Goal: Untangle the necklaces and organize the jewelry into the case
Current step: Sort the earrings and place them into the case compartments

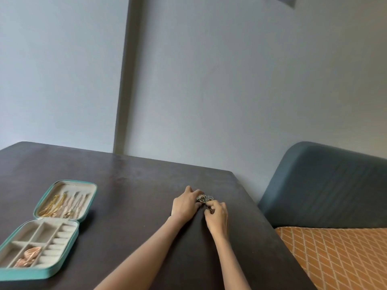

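A small tangle of necklaces (204,198) lies on the dark table (134,185) toward its right edge. My left hand (185,204) grips the left side of the tangle with curled fingers. Just to the right, my right hand (216,215) pinches a strand of the tangle. A teal jewelry case (87,203) lies open at the left. Its lid half holds gold chains (53,204) on hooks. Its base has compartments, one with rose-gold pieces (31,255), and a row of ring rolls.
A blue-grey sofa back (326,185) and an orange diamond-pattern cushion (339,258) stand right of the table. A pale wall rises behind. Bare tabletop lies between the case and my hands.
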Demonstrator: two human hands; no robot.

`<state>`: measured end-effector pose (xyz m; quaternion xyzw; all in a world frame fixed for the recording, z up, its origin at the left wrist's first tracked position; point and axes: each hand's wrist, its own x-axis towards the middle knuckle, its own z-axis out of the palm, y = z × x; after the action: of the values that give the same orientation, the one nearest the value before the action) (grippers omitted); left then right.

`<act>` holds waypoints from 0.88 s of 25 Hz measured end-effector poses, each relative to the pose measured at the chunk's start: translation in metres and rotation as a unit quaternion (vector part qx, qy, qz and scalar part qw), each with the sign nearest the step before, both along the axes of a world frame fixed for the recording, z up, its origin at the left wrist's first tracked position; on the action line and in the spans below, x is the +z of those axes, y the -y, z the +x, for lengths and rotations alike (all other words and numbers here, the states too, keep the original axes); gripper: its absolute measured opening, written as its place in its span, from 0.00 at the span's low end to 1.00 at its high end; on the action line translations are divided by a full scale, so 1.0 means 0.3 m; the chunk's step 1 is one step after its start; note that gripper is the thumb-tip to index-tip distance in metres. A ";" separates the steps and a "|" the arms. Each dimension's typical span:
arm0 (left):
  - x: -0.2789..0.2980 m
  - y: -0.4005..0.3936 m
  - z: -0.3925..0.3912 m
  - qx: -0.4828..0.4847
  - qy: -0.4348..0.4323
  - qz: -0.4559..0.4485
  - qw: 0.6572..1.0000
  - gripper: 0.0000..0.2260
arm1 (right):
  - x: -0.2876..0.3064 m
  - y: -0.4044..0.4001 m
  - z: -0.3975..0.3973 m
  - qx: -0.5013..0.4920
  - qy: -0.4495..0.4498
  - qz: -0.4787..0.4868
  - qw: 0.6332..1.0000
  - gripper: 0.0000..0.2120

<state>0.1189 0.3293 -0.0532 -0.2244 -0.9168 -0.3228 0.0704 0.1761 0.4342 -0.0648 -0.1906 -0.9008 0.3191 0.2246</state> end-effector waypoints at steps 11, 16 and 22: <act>-0.003 0.049 -0.027 -0.044 0.167 0.384 0.907 0.09 | -0.008 -0.012 0.004 -0.015 -0.108 -0.118 0.987 0.14; 0.030 0.070 -0.026 -0.078 0.234 0.480 0.842 0.12 | 0.037 -0.018 -0.047 0.001 -0.110 -0.068 0.992 0.14; -0.009 0.066 -0.061 -0.066 0.219 0.506 0.832 0.05 | 0.097 -0.063 -0.165 0.046 0.143 0.168 0.974 0.16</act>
<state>0.1004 0.3097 -0.0560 -0.1406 -0.5997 -0.7862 -0.0498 0.1266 0.4532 -0.0356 -0.1519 -0.9721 0.1429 0.1071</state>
